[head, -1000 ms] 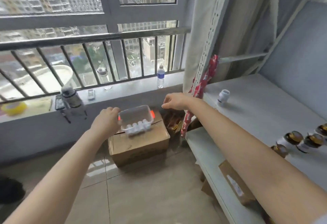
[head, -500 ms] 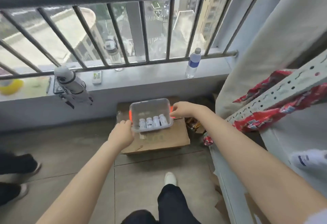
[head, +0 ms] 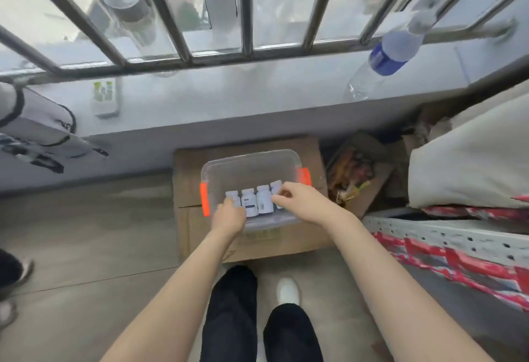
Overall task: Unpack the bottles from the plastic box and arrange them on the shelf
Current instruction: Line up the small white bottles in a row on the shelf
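A clear plastic box [head: 249,161] with orange latches stands on a cardboard carton [head: 286,240] below the window sill. Several small white bottles [head: 264,199] with labels stand in a row along its near side. My left hand [head: 229,215] reaches into the box, its fingers curled over the leftmost bottle [head: 232,195]. My right hand [head: 299,200] is in the box too and pinches the rightmost bottle [head: 276,185]. Only the edge of the shelf [head: 446,240] shows at the right, a perforated metal rail wrapped in red printed plastic.
A water bottle [head: 392,52] stands on the grey sill [head: 229,98], with a white remote [head: 105,98] and a grey bag [head: 37,127] further left. An open carton of packets [head: 355,173] sits right of the box. Someone's shoe [head: 14,281] is at the far left. My legs [head: 257,318] are below.
The view has tilted down and moved closer to the box. Both hands left the box's orange latches and went inside, onto the outer bottles of the row.
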